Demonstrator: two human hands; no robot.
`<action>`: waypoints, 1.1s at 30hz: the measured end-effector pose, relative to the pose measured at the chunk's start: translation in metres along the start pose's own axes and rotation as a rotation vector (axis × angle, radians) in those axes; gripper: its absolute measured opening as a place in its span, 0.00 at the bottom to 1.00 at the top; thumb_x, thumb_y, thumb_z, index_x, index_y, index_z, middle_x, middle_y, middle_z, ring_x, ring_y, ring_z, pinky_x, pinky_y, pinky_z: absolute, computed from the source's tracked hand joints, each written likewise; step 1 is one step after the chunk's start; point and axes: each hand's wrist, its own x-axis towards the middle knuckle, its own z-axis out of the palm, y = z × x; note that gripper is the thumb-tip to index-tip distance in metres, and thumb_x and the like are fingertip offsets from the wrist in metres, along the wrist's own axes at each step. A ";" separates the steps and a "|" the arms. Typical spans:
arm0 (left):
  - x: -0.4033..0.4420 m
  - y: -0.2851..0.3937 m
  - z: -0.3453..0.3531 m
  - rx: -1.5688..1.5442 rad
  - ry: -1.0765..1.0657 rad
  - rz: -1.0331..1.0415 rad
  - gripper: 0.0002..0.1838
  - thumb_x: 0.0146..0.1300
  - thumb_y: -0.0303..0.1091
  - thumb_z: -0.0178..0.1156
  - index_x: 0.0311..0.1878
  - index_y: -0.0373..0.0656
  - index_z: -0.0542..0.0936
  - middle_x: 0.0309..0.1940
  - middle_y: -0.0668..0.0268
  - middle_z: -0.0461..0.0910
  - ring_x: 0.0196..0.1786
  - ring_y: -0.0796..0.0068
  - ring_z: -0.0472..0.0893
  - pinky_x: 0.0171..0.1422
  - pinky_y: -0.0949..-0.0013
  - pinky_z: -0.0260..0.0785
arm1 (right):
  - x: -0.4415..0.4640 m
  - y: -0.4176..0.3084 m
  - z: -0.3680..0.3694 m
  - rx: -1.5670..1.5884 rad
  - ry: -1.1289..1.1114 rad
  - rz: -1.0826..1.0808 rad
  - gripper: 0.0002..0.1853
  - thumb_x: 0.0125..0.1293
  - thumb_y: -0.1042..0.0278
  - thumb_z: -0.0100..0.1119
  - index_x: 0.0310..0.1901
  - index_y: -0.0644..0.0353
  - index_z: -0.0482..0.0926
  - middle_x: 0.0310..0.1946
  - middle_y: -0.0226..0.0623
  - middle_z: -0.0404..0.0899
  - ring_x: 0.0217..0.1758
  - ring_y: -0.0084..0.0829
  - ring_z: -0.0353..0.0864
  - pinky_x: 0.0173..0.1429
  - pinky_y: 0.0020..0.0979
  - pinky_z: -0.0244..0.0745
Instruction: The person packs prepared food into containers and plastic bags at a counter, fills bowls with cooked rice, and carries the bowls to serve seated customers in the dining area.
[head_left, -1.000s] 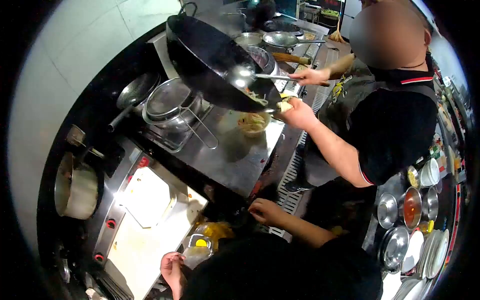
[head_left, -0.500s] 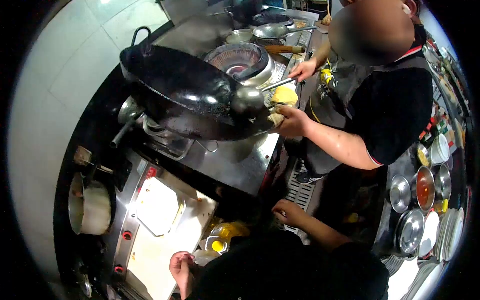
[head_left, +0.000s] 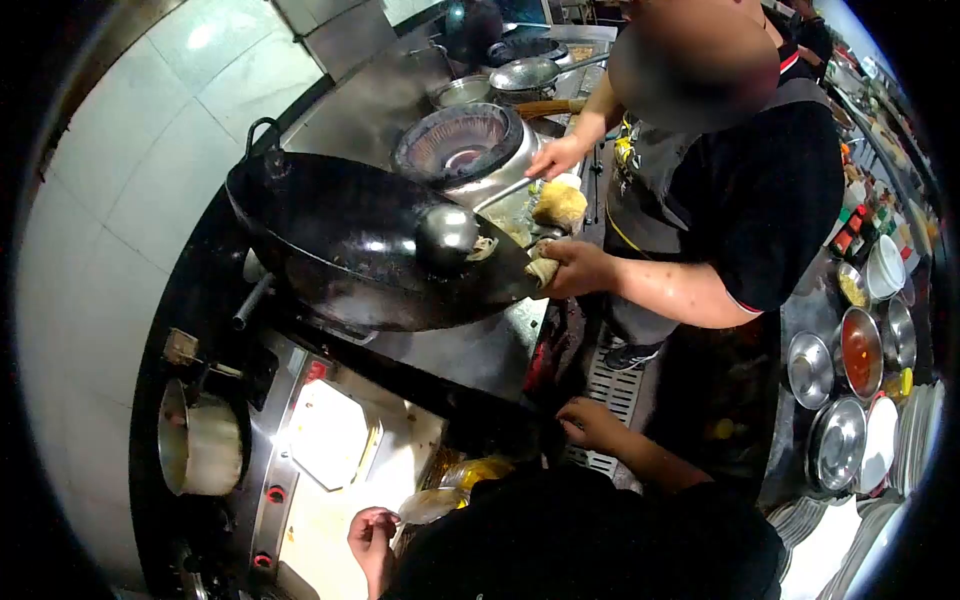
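Observation:
My left hand (head_left: 373, 540) is low in the view beside the white countertop, its fingers curled in. Just right of it is a pale, translucent bowl-like thing (head_left: 430, 505); I cannot make out whether my fingers hold anything. My right hand (head_left: 592, 424) hangs over the floor grate, fingers loosely curled, with nothing visible in it. Ahead, a co-worker's hand (head_left: 575, 268) grips a big black wok (head_left: 330, 225) through a folded cloth (head_left: 541, 265). The co-worker's other hand (head_left: 557, 157) holds a ladle (head_left: 447, 235) inside the wok, by some pale food (head_left: 483, 248).
White octagonal plates (head_left: 330, 435) are stacked on the left counter, near a pot (head_left: 215, 445). Behind the wok is a round burner (head_left: 460, 145). Metal bowls (head_left: 810, 370) and stacked plates (head_left: 915, 440) line the right counter. A floor grate (head_left: 612, 385) runs between.
The wok sits lower in the view, and the co-worker's ladle has moved left inside it, with pale food now showing at its edge. My hands keep nearly the same pose.

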 end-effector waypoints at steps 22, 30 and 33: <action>-0.005 -0.002 0.007 0.020 0.026 0.012 0.04 0.63 0.27 0.54 0.36 0.36 0.74 0.24 0.62 0.77 0.20 0.85 0.65 0.24 0.82 0.55 | -0.007 0.041 -0.011 -0.013 0.089 0.063 0.09 0.55 0.69 0.56 0.37 0.62 0.79 0.33 0.43 0.78 0.40 0.41 0.78 0.44 0.36 0.73; -0.010 -0.001 0.004 0.041 0.022 -0.017 0.04 0.64 0.26 0.51 0.37 0.36 0.74 0.25 0.64 0.77 0.25 0.83 0.70 0.30 0.81 0.61 | 0.018 0.064 -0.011 0.241 0.344 0.144 0.10 0.63 0.68 0.53 0.43 0.62 0.75 0.34 0.41 0.79 0.36 0.33 0.80 0.41 0.31 0.74; -0.014 0.002 0.006 0.005 0.074 -0.065 0.04 0.64 0.26 0.51 0.37 0.37 0.74 0.26 0.64 0.77 0.27 0.82 0.71 0.32 0.80 0.63 | 0.038 0.083 0.003 0.608 0.300 0.451 0.10 0.64 0.68 0.52 0.45 0.61 0.75 0.33 0.34 0.80 0.31 0.25 0.77 0.35 0.26 0.72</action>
